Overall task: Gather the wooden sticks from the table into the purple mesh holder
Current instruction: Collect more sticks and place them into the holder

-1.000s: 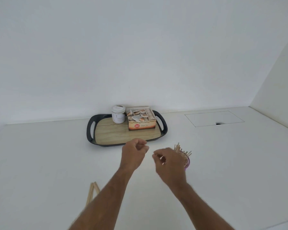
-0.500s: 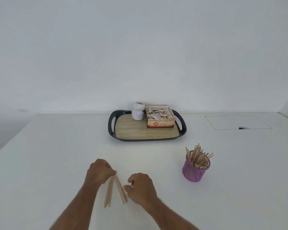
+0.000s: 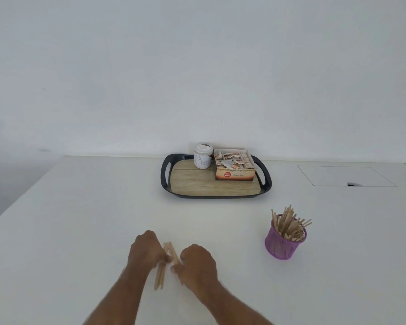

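Head view: two hands, left grip and right grip, each pinching loose wooden sticks; one purple mesh holder.

Tabletop: smooth, matt white surface. Wooden sticks lying on it: pale, bare unfinished wood, matt; those standing in the holder look the same. Purple mesh holder: open-weave mesh wall, slight sheen; whether metal or plastic cannot be told. Tray: dark, glossy plastic-looking rim around a matt wood-grain floor. Jar: white, smooth, with a paper-like label. Box: printed cardboard, low sheen. Wall: matt white.
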### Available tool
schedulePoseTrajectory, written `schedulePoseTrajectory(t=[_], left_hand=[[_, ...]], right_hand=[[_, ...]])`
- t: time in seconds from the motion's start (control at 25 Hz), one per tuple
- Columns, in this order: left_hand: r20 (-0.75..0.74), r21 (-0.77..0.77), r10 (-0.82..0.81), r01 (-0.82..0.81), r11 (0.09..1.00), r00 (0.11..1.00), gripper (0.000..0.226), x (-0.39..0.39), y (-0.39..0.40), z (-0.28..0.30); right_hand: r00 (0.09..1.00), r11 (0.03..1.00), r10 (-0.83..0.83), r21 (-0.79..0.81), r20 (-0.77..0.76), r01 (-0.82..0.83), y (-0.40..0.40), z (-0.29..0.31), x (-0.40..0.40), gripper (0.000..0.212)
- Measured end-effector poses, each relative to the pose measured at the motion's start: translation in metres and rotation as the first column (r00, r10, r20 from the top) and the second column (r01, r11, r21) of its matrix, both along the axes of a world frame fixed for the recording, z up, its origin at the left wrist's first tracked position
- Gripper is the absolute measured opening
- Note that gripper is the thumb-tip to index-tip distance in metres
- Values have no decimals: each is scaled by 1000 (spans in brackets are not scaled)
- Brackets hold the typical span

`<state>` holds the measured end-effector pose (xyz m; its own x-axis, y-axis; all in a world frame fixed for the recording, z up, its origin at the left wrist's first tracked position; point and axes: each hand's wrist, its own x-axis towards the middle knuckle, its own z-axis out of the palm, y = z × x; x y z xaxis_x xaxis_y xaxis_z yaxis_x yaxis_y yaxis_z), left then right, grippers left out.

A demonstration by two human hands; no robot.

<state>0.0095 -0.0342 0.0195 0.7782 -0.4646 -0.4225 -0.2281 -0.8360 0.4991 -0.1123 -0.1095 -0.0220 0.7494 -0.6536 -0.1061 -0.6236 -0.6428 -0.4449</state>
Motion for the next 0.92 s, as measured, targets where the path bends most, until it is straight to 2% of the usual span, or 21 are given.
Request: schedulePoseTrajectory(t=[0.12, 0.32, 0.48, 0.64, 0.8, 0.92], left_hand=[[25, 17, -5, 4, 1000, 1000, 40, -2, -1, 1], [-14, -32, 54, -54, 998, 998, 25, 1, -1, -1], [-23, -59, 67, -69, 996, 997, 22, 4, 1, -6], [-44, -80, 101, -104, 991, 994, 13, 9, 2, -10], [-15, -102, 129, -130, 986, 992, 4, 15, -3, -5], [-44, -192, 149, -155, 969, 988, 17, 15, -15, 6]], right_hand=[[1000, 999, -18, -30, 3, 18, -2, -2, 1, 24], [999, 998, -30, -47, -17, 30, -5, 1, 1, 15], [997, 997, -72, 42, 4, 72, -8, 4, -4, 18], [969, 965, -213, 185, 125, 188, -16, 8, -10, 14], [928, 931, -293, 290, 232, 221, -35, 13, -21, 12], [890, 911, -349, 328, 294, 249, -55, 23, -35, 10]])
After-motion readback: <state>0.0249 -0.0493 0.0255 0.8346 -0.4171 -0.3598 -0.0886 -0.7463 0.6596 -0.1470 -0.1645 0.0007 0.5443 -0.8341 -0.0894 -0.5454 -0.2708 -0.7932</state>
